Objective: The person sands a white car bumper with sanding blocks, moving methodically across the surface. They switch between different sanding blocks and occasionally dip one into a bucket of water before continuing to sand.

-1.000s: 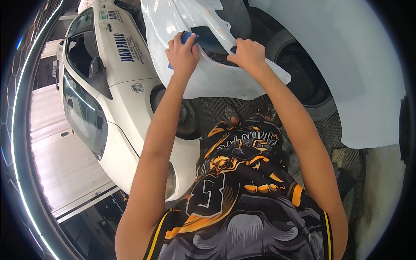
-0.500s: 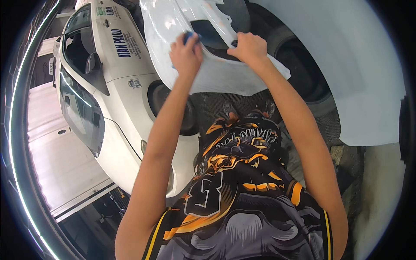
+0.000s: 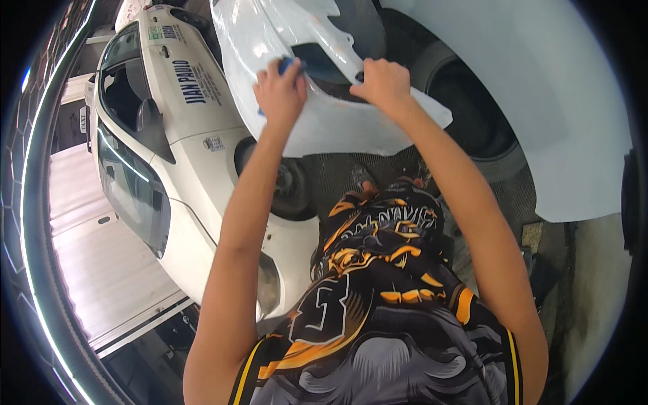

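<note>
Head view: blue block point(image 3: 289, 65) on a white panel point(image 3: 351, 128)

A white car point(image 3: 202, 145) sits at the left. Next, the left hand point(image 3: 279, 94) bends around the blue block, over the white panel. That panel is at the top middle, in front of the person. It looks light, stiff and shiny, so it may be slippery, and its thin edges may crack. The bar beside its hole seems a good place to hold. There, the right hand point(image 3: 383, 82) curls tight around a small dark thing point(image 3: 359, 77). Farther right is a dark wheel point(image 3: 472, 111).

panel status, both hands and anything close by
Left hand holding blue block at panel. Right hand gripping panel by opening. White car at left.
</note>
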A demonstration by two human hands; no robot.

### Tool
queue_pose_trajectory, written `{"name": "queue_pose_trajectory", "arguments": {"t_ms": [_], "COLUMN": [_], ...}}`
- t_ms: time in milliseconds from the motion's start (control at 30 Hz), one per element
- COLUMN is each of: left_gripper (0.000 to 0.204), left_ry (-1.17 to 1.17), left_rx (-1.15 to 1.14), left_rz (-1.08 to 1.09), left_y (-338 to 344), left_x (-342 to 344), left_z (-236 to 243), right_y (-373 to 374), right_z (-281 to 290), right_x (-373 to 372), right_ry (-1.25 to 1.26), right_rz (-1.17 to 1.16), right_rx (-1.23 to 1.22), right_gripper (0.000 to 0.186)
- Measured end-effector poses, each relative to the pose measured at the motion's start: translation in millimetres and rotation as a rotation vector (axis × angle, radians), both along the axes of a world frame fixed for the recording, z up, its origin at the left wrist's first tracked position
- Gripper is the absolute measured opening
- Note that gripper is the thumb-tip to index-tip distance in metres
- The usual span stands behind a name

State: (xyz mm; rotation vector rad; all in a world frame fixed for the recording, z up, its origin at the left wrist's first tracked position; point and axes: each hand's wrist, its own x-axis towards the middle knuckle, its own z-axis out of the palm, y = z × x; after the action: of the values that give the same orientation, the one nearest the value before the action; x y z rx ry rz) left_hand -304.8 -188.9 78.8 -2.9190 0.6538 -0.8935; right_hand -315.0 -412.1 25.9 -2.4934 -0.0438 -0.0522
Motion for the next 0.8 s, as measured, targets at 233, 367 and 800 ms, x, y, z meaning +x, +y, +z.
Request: {"name": "queue_pose_trajectory", "arguments": {"t_ms": [233,367,800], "left_gripper": [0.038,0.034,0.036], "left_ry": [0.123,0.143,0.104], "left_rx": [0.152,0.182,0.208], "left_rz": [-0.076,-0.143,-0.108], "left_y": [20,15,14], "left_x": [13,15,23], "left_z": [-10,-6,10], "right_y": [0,-1,2], "right_z": [-3,-1,-4], "right_x": [1,2,-1], "right_ry": [0.013,0.031,0.043], "right_rz": [-0.009,0.000,-0.007], "right_rx": [0.023,0.034,0.058], "right_gripper": [0.043,0.042,0.045]}}
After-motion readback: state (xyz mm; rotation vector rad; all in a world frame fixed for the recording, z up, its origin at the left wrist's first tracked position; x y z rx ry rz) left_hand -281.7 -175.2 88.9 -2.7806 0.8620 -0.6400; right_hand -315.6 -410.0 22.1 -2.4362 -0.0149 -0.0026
